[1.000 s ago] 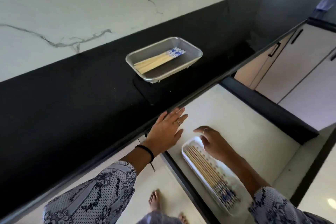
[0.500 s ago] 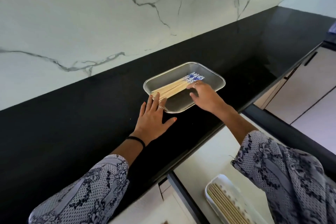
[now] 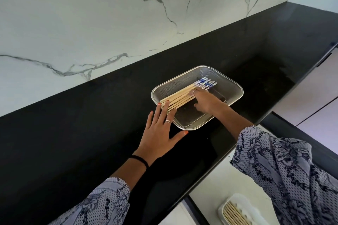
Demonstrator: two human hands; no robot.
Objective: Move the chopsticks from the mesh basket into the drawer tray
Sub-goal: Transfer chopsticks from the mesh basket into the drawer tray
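We see the basket [image 3: 232, 88] sitting on the black surface [image 3: 73, 133], close to the white wall [image 3: 91, 14] with grey lines in it. The basket is silver, made of fine mesh, with round corners and a shiny rim. Inside it lie the chopsticks [image 3: 180, 97], all side by side in one flat row. They are long and thin, the colour of light wood, and their far ends are white with little blue patterns. Their plain ends point toward the left wall of the basket. Our right hand [image 3: 206, 103] is down inside the basket, with its fingers on top of the chopsticks near the blue ends; we cannot tell if it has hold of any. Our left hand [image 3: 158, 136] lies flat on the surface with the fingers spread wide, and the fingertips reach up to the left edge of the basket and the plain ends of the chopsticks. It holds nothing. Down at the bottom right we see the white tray [image 3: 222, 210] in the open drawer [image 3: 215, 186], with more wooden chopsticks lying in it.
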